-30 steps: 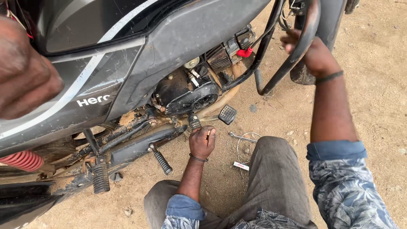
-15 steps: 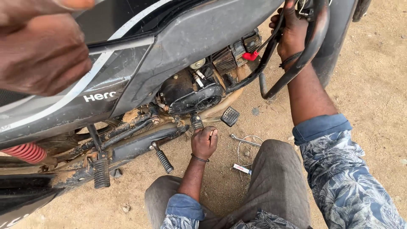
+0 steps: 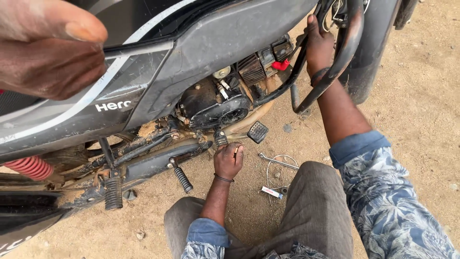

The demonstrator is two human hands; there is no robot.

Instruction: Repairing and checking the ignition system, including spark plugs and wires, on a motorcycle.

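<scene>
I squat beside a black motorcycle (image 3: 215, 43) that leans over me on sandy ground. My left hand (image 3: 228, 160) is low under the engine (image 3: 218, 103), fingers curled around a small pale object right below a short rubber-capped lever (image 3: 220, 140). My right hand (image 3: 318, 48) reaches up and grips the black crash guard tube (image 3: 342, 62) beside the front tyre (image 3: 373, 72). Another person's hand (image 3: 48, 48), very close to the camera at the top left, rests on the bike's side panel.
A square brake pedal (image 3: 258, 132) hangs just right of my left hand. On the sand by my knee lie a spanner (image 3: 278, 162), a loop of wire (image 3: 282, 175) and a small white tube (image 3: 272, 192). Footpegs (image 3: 182, 178) and a red shock spring (image 3: 28, 168) stick out at the left.
My right hand has shifted along the crash guard and closed on the tube. The other person's hand now fills more of the top left. My left hand stays at the lever.
</scene>
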